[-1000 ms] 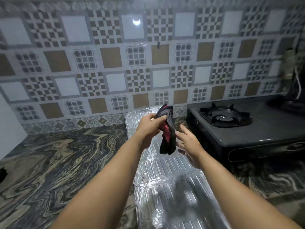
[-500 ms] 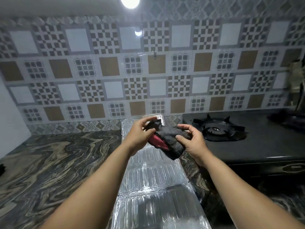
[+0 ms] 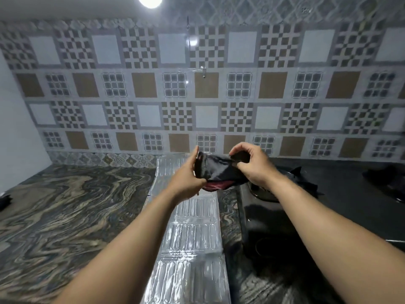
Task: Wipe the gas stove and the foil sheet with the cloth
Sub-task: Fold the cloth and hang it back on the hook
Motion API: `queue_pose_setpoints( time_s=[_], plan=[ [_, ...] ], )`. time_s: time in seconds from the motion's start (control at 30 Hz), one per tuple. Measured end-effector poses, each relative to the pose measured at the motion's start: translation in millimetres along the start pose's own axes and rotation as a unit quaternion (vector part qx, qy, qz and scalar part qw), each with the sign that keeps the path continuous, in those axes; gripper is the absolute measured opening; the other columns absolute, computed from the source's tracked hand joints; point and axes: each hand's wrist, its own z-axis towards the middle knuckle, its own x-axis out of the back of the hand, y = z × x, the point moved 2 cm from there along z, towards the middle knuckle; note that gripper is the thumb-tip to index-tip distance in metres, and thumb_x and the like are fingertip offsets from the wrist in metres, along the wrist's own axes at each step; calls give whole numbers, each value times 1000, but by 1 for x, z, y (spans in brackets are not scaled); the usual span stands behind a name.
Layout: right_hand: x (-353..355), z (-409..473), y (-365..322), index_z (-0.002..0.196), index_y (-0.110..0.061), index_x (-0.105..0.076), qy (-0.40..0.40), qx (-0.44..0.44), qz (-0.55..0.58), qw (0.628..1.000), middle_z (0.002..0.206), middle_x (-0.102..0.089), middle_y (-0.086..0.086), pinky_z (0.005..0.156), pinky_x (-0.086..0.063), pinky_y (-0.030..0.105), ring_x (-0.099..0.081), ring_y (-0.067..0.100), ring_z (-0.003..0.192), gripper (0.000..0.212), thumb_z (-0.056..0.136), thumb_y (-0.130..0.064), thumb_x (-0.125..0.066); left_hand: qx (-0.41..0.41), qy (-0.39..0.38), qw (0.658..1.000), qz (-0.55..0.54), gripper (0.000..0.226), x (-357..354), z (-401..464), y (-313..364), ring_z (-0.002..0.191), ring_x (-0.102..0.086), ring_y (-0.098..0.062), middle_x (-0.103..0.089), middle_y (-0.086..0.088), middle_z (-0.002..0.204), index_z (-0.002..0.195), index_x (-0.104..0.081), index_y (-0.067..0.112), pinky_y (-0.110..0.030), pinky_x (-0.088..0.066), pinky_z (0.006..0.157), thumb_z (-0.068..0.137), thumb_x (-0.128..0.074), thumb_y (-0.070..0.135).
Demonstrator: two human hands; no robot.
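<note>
Desk [image 3: 65,207] w/ swirled brown-and-grey marble top. Behind it the tiled wall [image 3: 210,110], w/ white, tan & checker squares. A small hook [image 3: 203,72] at wall centre. Bright lamp [image 3: 150,1] at top. Small dark object [image 3: 4,201] at left edge, unclear.

A black cloth with a red underside [image 3: 215,172]; a silver ribbed foil sheet [image 3: 190,238]; a black gas stove [image 3: 350,207]; a brown-and-grey swirled marble counter [image 3: 72,207]; brown, white and checkered wall tiles [image 3: 208,84].

No legible text, label, brand, number or sign appears in the head view. The wall tiles [image 3: 208,84] carry geometric patterns only. The gas stove [image 3: 328,205] front is dark and shows no readable marking.
</note>
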Motion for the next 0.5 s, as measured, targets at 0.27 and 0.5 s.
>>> queue_pose_setpoints(
  time_s=[0.27,0.5],
  plan=[
    [28,47,-2,79,-27,-70,-13,51,-29,998,97,-64,-6,74,-52,21,-59,12,94,44,75,14,-53,-55,31,994,86,60,-10,59,22,120,-56,-19,-53,-4,138,145,-39,35,-40,-50,101,90,-63,32],
    [35,82,20,79,-41,-68,-21,36,-96,995,105,-58,-4,99,-46,38,-55,21,107,52,72,7,-47,-88,28,976,196,38,-2,111,36,110,-61,-21,-66,1,121,126,-59,28,-40,-54,95,90,-62,15]
  ],
)
